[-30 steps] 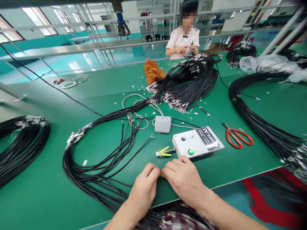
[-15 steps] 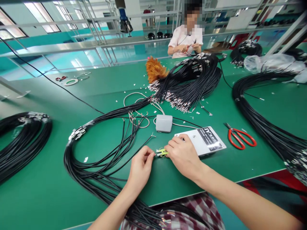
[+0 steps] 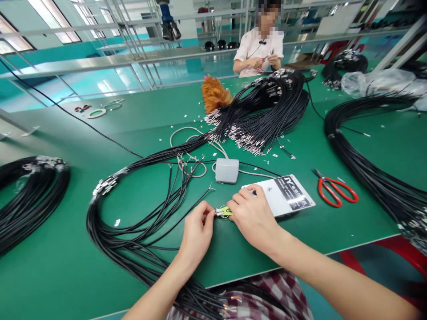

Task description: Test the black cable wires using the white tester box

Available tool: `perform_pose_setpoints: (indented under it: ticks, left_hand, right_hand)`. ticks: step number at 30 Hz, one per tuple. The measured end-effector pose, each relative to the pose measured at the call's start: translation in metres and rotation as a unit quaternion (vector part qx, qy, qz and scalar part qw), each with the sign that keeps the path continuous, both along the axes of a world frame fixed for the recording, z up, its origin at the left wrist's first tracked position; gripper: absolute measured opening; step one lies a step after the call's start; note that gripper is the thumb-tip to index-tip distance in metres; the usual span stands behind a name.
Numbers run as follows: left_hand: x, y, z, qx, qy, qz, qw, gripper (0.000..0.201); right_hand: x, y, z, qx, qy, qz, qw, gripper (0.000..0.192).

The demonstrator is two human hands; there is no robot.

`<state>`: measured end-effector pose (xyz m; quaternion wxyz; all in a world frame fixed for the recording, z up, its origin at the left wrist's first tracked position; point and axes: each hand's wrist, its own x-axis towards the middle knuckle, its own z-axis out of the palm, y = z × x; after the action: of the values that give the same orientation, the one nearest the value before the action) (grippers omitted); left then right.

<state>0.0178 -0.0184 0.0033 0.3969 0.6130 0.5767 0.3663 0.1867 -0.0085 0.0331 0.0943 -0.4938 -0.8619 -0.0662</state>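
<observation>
— Since half a second ago, both hands are barely shifting; they are staying at the yellow-green plastic clip (image 3: pixel 225 211) on the front of the white metal tester box (image 3: pixel 286 198).

— What is each hand doing?

— Left hand (image 3: pixel 196 233) is pinching a thin black wire's (image 3: pixel 173 221) stripped end just beside the clip. Right hand (image 3: pixel 253 216) is squeezing the clip itself, fingers closed on it.

— How is the wire handling?

— Light and limp, I judge, with a fragile bare tip; gripping the insulation close behind the tip looks safest. Red-handled scissors (image 3: pixel 336 191) and a grey foot pedal (image 3: pixel 227 170) are lying nearby on the green table (image 3: pixel 66 266).
</observation>
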Motion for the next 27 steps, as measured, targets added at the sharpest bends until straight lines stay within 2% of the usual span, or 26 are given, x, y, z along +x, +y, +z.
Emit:
perform_pose_setpoints:
  ticks: [5,8,11,13,16,17,22,27]
  left_hand:
    - [0.001,0.0,0.002,0.007,0.01,-0.003,1.0,0.018]
    - [0.0,0.0,0.001,0.008,0.015,-0.003,1.0,0.019]
    - [-0.001,0.0,-0.001,0.006,0.015,-0.004,1.0,0.019]
    - [-0.001,0.001,-0.001,0.004,0.011,-0.003,1.0,0.019]
    - [-0.002,0.001,-0.002,0.001,0.002,0.0,1.0,0.017]
    - [-0.002,0.001,-0.003,0.0,-0.001,0.0,1.0,0.017]
    - [-0.003,0.002,-0.004,-0.006,-0.002,0.003,1.0,0.017]
    - [-0.008,-0.002,-0.003,-0.012,0.001,0.013,1.0,0.017]
  right_hand:
    - [-0.006,0.0,0.0,-0.009,-0.005,-0.012,1.0,0.009]
    - [-0.005,-0.002,0.007,-0.013,0.008,-0.012,1.0,0.015]
    - [0.012,-0.013,0.017,0.013,0.08,-0.012,0.997,0.019]
    - [0.029,-0.027,0.019,0.059,0.155,-0.038,0.986,0.015]
    - [0.052,-0.053,0.009,0.138,0.253,-0.11,0.951,0.013]
    - [0.056,-0.06,0.003,0.138,0.266,-0.119,0.947,0.013]
    - [0.052,-0.076,-0.024,0.144,0.27,-0.089,0.948,0.013]
    - [0.053,-0.069,-0.034,0.178,0.243,-0.103,0.948,0.013]
